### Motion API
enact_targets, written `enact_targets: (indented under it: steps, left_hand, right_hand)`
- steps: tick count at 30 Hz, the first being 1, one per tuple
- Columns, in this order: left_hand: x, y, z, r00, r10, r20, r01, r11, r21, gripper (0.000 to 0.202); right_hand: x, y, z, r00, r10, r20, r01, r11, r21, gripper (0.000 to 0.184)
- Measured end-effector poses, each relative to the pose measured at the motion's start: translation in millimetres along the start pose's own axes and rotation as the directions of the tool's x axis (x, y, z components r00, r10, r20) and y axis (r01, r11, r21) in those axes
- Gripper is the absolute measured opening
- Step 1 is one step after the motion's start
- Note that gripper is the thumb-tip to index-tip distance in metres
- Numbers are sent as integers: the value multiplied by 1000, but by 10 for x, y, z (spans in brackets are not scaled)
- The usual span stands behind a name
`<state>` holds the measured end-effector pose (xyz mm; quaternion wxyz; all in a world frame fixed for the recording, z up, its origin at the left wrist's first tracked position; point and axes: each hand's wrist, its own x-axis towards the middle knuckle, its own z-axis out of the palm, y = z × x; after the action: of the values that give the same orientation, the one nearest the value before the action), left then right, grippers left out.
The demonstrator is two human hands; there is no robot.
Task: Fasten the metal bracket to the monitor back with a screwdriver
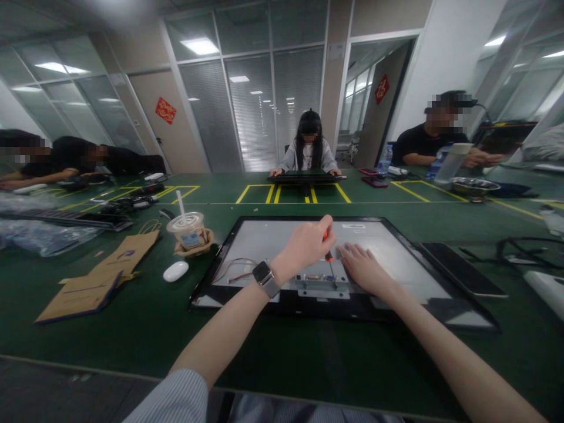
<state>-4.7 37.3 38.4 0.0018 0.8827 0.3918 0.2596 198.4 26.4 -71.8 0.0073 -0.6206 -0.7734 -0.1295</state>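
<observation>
A large flat monitor panel (396,249) with a black frame lies on the table, its grey metal back facing up. My left hand (306,242), with a watch on the wrist, is closed around the orange and black handle of a screwdriver (328,256). The screwdriver's shaft points down at a metal bracket with connector ports (321,285) near the panel's front edge; whether the tip touches a screw I cannot tell. Flat on the panel to the right of the bracket rests my right hand (363,267), fingers stretched out. Thin wires (238,270) lie on the panel's left side.
Left of the panel are a drink cup (187,229) in a cardboard holder, a white mouse-like case (175,271) and brown paper bags (117,258). A dark phone-like slab (462,269) lies at the right. Across the table a person (311,147) handles another dark panel.
</observation>
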Motion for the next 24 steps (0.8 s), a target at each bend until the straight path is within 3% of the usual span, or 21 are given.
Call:
enact_targets:
  steps: [24]
  left_hand:
    - [-1, -16, 23, 1000, 1, -4, -1, 1000, -7, 15]
  right_hand:
    - [6, 11, 18, 1000, 2, 1, -2, 999, 35, 51]
